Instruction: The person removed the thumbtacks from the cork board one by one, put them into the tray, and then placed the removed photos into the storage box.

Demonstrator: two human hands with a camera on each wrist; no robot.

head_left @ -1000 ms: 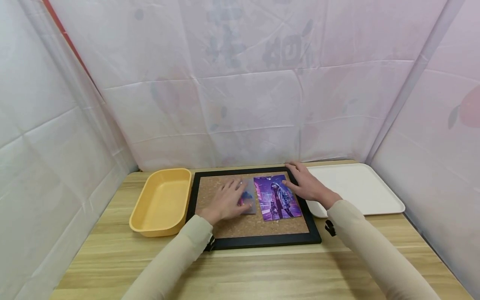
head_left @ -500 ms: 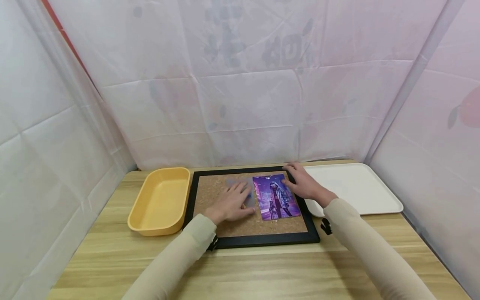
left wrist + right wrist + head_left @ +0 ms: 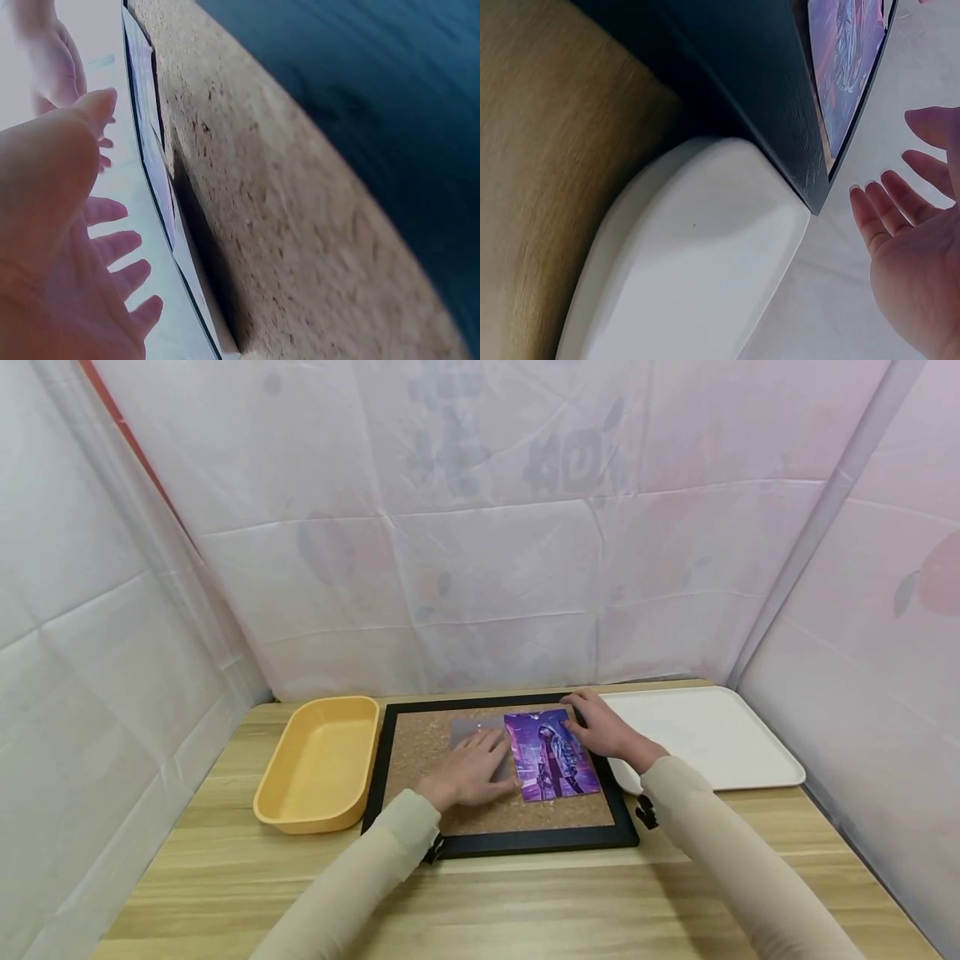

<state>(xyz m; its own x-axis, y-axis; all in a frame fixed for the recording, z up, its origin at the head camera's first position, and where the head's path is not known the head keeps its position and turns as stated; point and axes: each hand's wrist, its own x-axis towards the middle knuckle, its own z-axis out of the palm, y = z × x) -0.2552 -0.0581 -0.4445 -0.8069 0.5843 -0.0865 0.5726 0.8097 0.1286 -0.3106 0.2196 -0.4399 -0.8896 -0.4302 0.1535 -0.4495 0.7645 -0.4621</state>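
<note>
A cork board (image 3: 420, 735) in a black frame (image 3: 525, 841) lies on the table. On its right half is a purple picture card (image 3: 555, 756) of a hooded figure. Beside it lies a translucent sheet (image 3: 467, 727), largely covered by my left hand (image 3: 471, 774), whose fingers are spread over it. In the left wrist view that sheet (image 3: 196, 289) stands slightly off the cork, casting a shadow. My right hand (image 3: 606, 729) is at the frame's upper right corner, thumb near the card's edge. Its fingers are loosely bent in the right wrist view and grip nothing.
A yellow tray (image 3: 281, 785) stands left of the board. A white tray (image 3: 772, 760) is at the right, its left edge against the frame. White cloth (image 3: 480, 568) hangs behind and at both sides. Wooden tabletop (image 3: 510, 910) shows in front.
My left hand has shifted rightward across the translucent sheet, its fingers now reaching the purple card's left edge. More of the sheet's upper left part shows. The right hand has barely moved.
</note>
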